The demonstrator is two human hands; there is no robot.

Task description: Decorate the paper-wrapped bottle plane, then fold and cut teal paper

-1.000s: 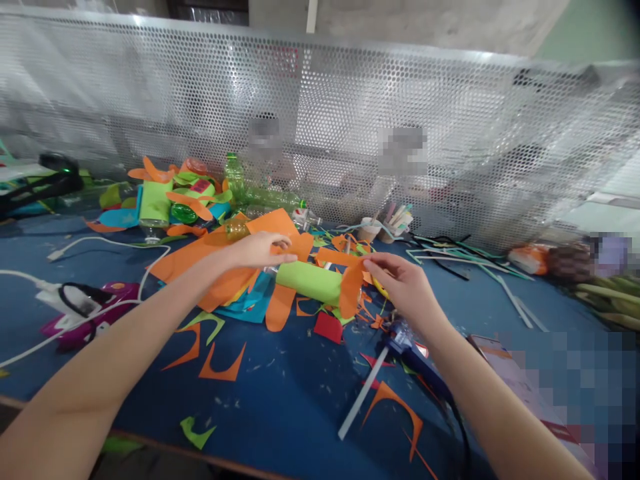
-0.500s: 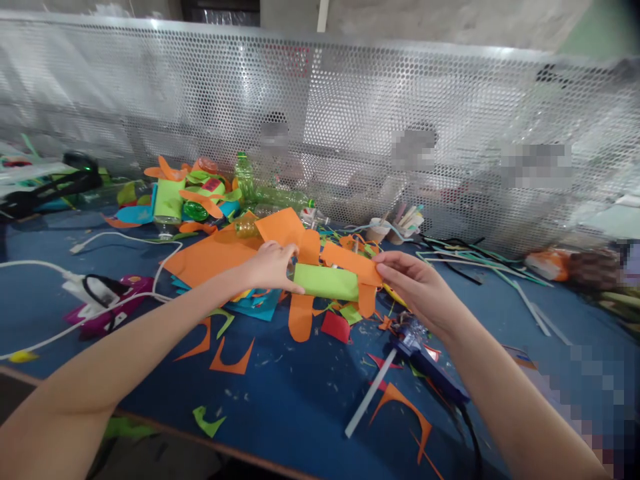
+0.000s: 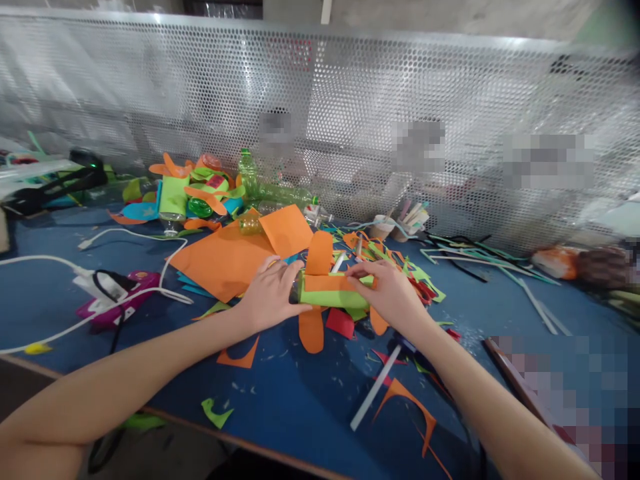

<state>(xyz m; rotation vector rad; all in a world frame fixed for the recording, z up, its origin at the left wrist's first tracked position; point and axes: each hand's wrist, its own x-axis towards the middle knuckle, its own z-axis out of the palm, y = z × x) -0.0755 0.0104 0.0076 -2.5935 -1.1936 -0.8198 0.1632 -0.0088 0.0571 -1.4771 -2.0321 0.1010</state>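
Note:
My left hand (image 3: pixel 270 293) grips the left end of a small plastic bottle (image 3: pixel 333 299) wrapped in light green paper, its dark clear end showing by the fingers. With pinched fingertips, my right hand (image 3: pixel 393 293) presses an orange strip (image 3: pixel 325 283) along the bottle's upper side. Rounded orange flaps stand out from the bottle, an upper one (image 3: pixel 320 250) and a lower one (image 3: pixel 311 331). Another orange flap (image 3: pixel 379 321) shows below my right fingers. A glue gun (image 3: pixel 407 343) is mostly covered by my right forearm; its white glue stick (image 3: pixel 375 390) sticks out.
Orange sheets (image 3: pixel 225 260) lie behind my left hand. Paper scraps (image 3: pixel 413 273) are strewn around. Further left are a purple power strip (image 3: pixel 120 300) with white cables and a pile of decorated bottles (image 3: pixel 175 197). A perforated metal screen (image 3: pixel 200 100) runs along the back, with people beyond it.
My right hand has moved left and brought the orange strip down flat onto the green-wrapped bottle. My left hand keeps its grip. The glue gun's body is now largely behind my right forearm.

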